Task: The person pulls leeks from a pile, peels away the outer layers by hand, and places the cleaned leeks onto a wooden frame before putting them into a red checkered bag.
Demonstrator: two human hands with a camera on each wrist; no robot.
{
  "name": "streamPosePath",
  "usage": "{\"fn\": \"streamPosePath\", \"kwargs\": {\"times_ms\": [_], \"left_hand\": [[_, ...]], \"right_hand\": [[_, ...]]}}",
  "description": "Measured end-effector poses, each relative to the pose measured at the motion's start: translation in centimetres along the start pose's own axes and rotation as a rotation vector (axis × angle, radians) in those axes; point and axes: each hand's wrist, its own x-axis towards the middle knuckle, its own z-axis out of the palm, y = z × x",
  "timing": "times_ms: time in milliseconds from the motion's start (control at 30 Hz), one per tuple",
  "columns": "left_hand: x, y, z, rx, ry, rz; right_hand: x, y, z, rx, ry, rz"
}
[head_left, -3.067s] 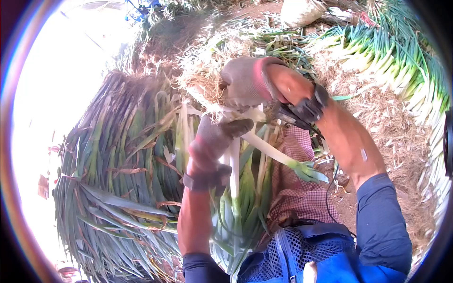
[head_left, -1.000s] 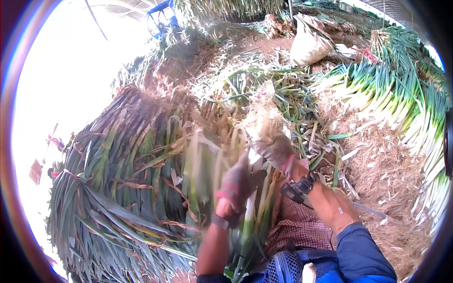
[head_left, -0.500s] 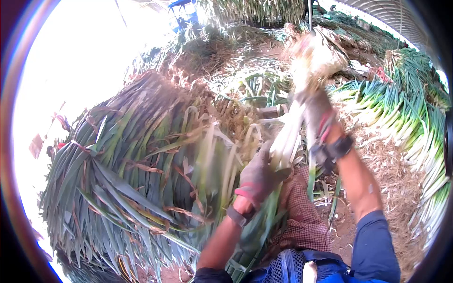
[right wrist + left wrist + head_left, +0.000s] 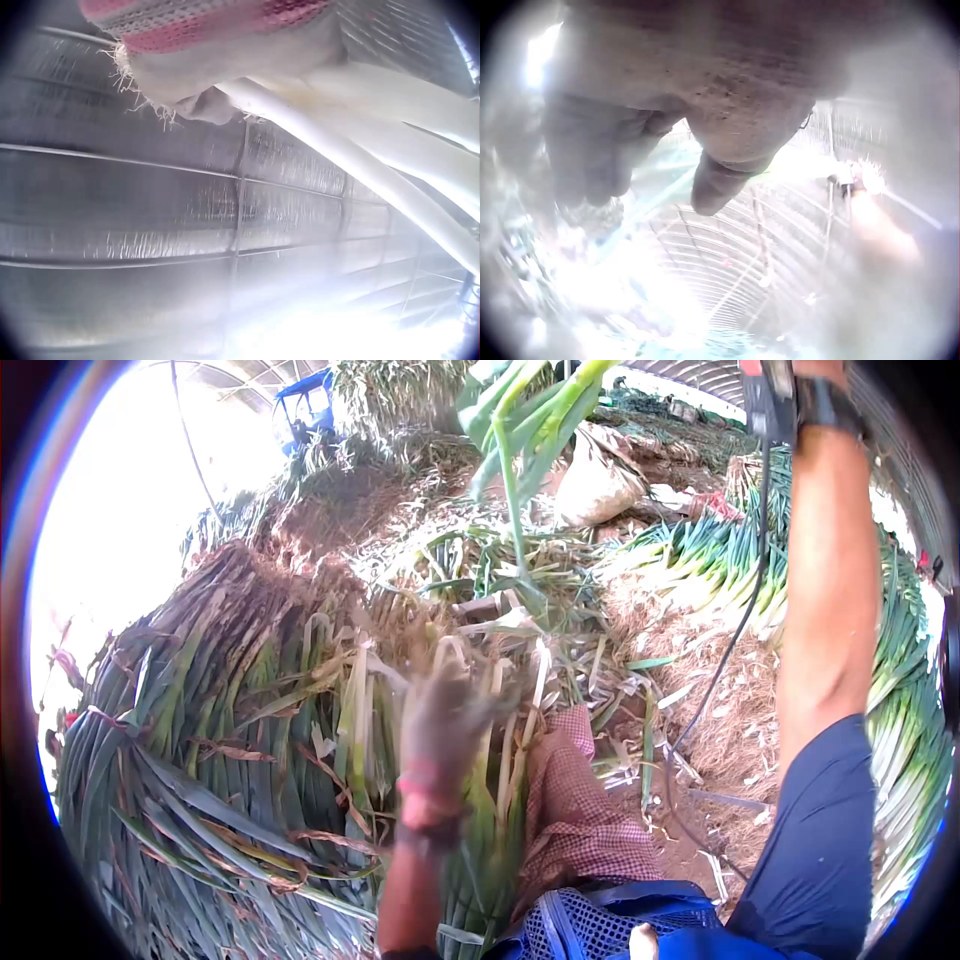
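My right hand (image 4: 232, 52), in a knitted glove with a pink cuff, grips several white leek stalks (image 4: 367, 142) in the right wrist view. In the head view that arm is raised at the right, with the hand mostly past the top edge. Green leaves of the held leeks (image 4: 540, 420) hang at the top centre. My gloved left hand (image 4: 440, 725) is blurred above the front of a large leek pile (image 4: 230, 730). Its fingers (image 4: 585, 157) and thumb are apart in the left wrist view, with nothing held between them.
Cleaned leeks (image 4: 700, 570) lie in a long row at the right, beside dry root litter (image 4: 720, 710). Leaf scraps cover the ground ahead. A stuffed pale sack (image 4: 600, 480) stands farther back. A cable (image 4: 725, 665) hangs from the right wrist.
My right hand has swung up out of the head view with the leeks, whose leaves now hang at the top. My left hand has come away from them and moved left.
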Motion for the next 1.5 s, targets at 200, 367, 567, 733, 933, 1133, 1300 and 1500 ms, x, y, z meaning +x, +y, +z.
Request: {"fn": "streamPosePath", "kwargs": {"times_ms": [200, 367, 567, 733, 933, 1133, 1300, 1500], "left_hand": [[4.4, 3.1, 10.3, -1.145, -0.495, -0.16], [6.8, -1.4, 15.6, -1.83, 0.016, -0.29], [6.1, -9.1, 19.3, -1.665, -0.02, -0.518], [4.4, -13.2, 19.8, -0.631, -0.189, -0.244], [-1.7, -15.1, 21.2, -0.212, -0.237, 0.139], [-1.6, -16.0, 20.5, -1.292, -0.208, -0.615], [2.5, -7.9, 21.3, -1.08, -0.295, -0.445], [8.1, 11.6, 29.4, -0.845, -0.912, 0.288]], "right_hand": [[-17.4, 3.2, -3.1, -0.203, 0.306, 0.175], [-36.1, 0.2, -3.3, 0.201, 0.651, 0.816], [-50.8, -6.8, -14.9, -0.1, 0.006, 1.313], [-42.6, -13.2, -10.2, -0.558, -0.698, 1.255], [-44.0, -5.3, -11.2, -1.287, -1.231, 1.227], [-48.1, -5.5, -13.3, -0.667, -1.062, 1.671], [-42.6, -6.6, -14.9, -0.991, -1.048, 1.363], [-31.7, -10.1, -27.0, -1.387, -0.443, 0.742]]}}
